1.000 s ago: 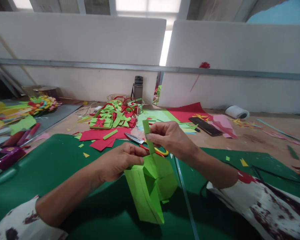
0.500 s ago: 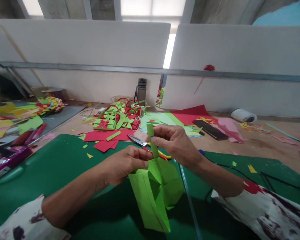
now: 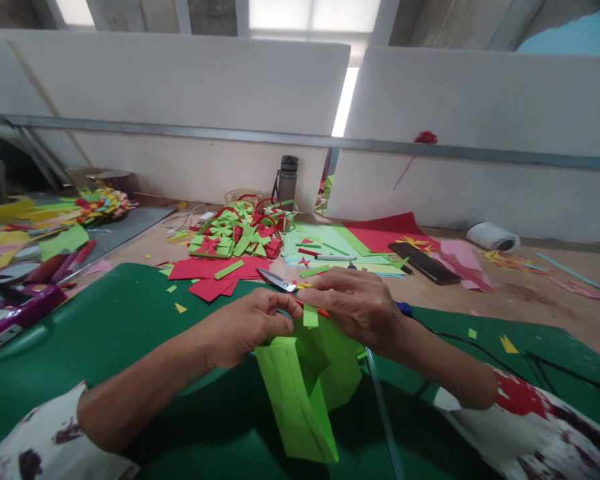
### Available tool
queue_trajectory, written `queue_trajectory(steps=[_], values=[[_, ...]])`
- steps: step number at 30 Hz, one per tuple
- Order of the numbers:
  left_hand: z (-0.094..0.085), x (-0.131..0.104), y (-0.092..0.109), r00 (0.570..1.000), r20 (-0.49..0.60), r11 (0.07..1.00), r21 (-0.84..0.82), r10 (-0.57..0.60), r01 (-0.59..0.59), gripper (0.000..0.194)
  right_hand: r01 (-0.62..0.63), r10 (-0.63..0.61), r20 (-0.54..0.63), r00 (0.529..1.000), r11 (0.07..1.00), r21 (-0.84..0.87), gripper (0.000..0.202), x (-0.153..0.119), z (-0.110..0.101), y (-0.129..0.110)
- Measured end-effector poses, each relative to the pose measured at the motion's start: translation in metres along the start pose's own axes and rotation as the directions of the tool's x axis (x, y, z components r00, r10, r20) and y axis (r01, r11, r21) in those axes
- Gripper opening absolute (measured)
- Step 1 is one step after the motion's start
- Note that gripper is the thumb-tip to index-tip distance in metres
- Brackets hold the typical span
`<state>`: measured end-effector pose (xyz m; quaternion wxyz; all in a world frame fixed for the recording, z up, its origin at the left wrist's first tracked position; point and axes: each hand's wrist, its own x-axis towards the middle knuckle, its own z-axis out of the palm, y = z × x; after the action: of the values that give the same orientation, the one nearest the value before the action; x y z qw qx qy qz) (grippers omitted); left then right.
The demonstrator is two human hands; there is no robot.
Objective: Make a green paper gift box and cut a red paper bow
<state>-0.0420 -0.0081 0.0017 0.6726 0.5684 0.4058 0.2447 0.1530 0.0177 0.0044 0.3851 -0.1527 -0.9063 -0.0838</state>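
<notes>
Left hand (image 3: 253, 325) pinched the folded green paper (image 3: 290, 397) at its upper left corner over the green mat (image 3: 130, 300), right hand (image 3: 363, 303) covered the short strip (image 3: 311, 316), fingertips hidden so grip couldn't be told; uneven pressure could've skewed or creased the strip.

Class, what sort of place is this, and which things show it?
Probably a papercraft workspace: scissors, a large red paper sheet and a folded green paper piece are in view.
</notes>
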Motion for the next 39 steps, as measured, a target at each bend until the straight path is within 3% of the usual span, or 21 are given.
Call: queue_trajectory(steps=[3, 6, 21, 39], values=[[0.0, 0.0, 0.003, 1.0, -0.002, 0.999, 0.036, -0.006, 0.006, 0.02, 0.084, -0.081, 0.034, 0.996, 0.99, -0.11, 0.017, -0.002, -0.002, 0.004], [0.0, 0.0, 0.005, 0.999, 0.042, 0.998, 0.065, 0.021, -0.023, 0.016, 0.131, -0.123, 0.079, 0.989, 0.985, -0.111, 0.018, -0.004, -0.004, 0.01], [-0.002, 0.002, 0.001, 0.997, 0.07, 0.991, 0.126, 0.036, -0.045, 0.018, 0.107, -0.106, 0.059, 0.993, 0.994, -0.025, 0.02, -0.003, 0.001, 0.016], [0.0, 0.002, -0.001, 0.998, 0.035, 0.996, 0.071, 0.044, -0.046, 0.01, 0.199, -0.193, 0.1, 0.976, 0.978, -0.057, 0.018, 0.002, -0.002, 0.006]])
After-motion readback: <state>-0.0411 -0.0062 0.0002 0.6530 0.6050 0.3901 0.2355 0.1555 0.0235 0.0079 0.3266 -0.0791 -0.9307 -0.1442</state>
